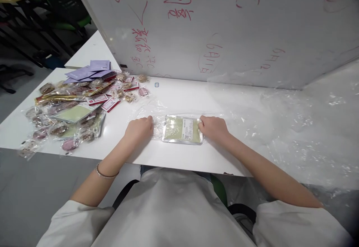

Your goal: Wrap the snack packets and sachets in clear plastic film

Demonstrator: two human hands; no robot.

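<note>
A flat, light green foil pouch (173, 129) with a white printed label and silver edges lies in front of me on the table, with clear plastic film (154, 108) around it and over part of it. My left hand (139, 130), with a bracelet on the wrist, is closed on the film to the left of the pouch, apart from it. At the pouch's right edge, my right hand (215, 128) is closed with the thumb by the label. Whether it pinches the pouch itself or only the film is hard to see.
On the left of the white table (117, 148) sits a pile of small wrapped packets (58, 129), with purple sachets (86, 71) on top. A large clear plastic sheet (283, 127) spreads across the right. Behind stands a whiteboard (238, 33) with red writing.
</note>
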